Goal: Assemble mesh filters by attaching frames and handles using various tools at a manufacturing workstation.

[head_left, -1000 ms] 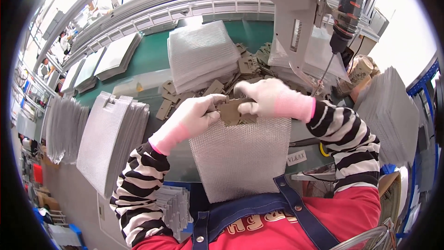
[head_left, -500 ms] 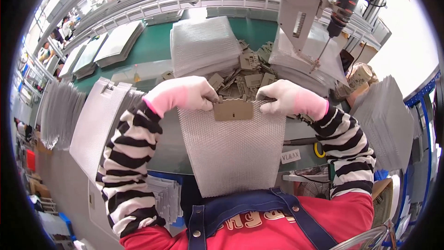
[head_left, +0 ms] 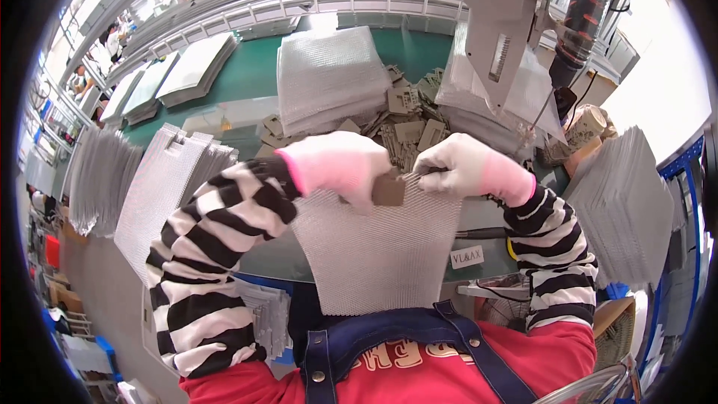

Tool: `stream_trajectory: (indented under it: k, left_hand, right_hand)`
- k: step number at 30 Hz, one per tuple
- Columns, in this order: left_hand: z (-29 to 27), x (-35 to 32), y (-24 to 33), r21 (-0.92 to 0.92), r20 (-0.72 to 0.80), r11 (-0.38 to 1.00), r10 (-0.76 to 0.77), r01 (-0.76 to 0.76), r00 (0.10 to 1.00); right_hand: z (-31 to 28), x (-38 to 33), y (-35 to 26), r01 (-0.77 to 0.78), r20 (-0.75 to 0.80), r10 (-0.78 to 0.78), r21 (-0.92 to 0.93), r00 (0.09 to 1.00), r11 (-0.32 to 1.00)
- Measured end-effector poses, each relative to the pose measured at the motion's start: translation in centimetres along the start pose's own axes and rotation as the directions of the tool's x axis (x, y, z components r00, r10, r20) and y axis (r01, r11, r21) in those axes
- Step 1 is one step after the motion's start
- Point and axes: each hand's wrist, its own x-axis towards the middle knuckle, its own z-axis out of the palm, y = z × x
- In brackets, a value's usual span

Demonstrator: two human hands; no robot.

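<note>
In front of me hangs a pale translucent mesh sheet [head_left: 381,254], its lower end against my apron. At its top edge my left hand [head_left: 340,166], in a white and pink glove and blurred, is closed around a flat grey-brown plastic piece [head_left: 389,190]. Part of that piece is hidden behind the fingers. My right hand [head_left: 452,164], gloved alike, pinches the sheet's top edge near the right corner. Just beyond both hands lies a heap of similar grey-brown plastic pieces [head_left: 407,131].
A stack of mesh sheets [head_left: 329,67] stands behind the heap. Other sheets [head_left: 161,194] lean at the left, with another stack [head_left: 621,194] at the right. An electric screwdriver [head_left: 583,22] hangs upper right beside a grey machine head [head_left: 497,30]. A white label [head_left: 467,256] lies on the table.
My left hand has moved right from the sheet's top edge onto the plastic piece, covering its left part. My right hand has stayed close to the right corner.
</note>
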Motion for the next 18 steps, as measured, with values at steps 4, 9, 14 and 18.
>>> stream_trajectory:
  k: [4,9,14,18]
  left_hand:
    - [0.8,-2.3,-3.7,-0.180,-0.113,0.984,-0.032,0.011,0.993]
    - [1.6,-3.7,-2.8,-0.412,-0.229,0.911,-0.070,-0.031,0.971]
    - [0.9,-6.0,-1.9,-0.409,-0.158,0.912,-0.094,0.022,0.983]
    - [2.9,-7.0,-5.9,-0.306,-0.270,0.952,-0.073,-0.014,0.960]
  right_hand:
    - [-1.3,0.5,0.8,-0.042,0.028,0.044,-0.061,0.999,0.997]
    - [0.6,4.8,-1.1,0.102,0.365,-0.176,0.212,0.914,0.972]
    - [0.0,5.9,-1.8,0.033,0.548,-0.173,0.256,0.818,0.966]
    - [1.5,5.1,-1.3,0.202,0.334,-0.153,-0.116,0.930,0.973]
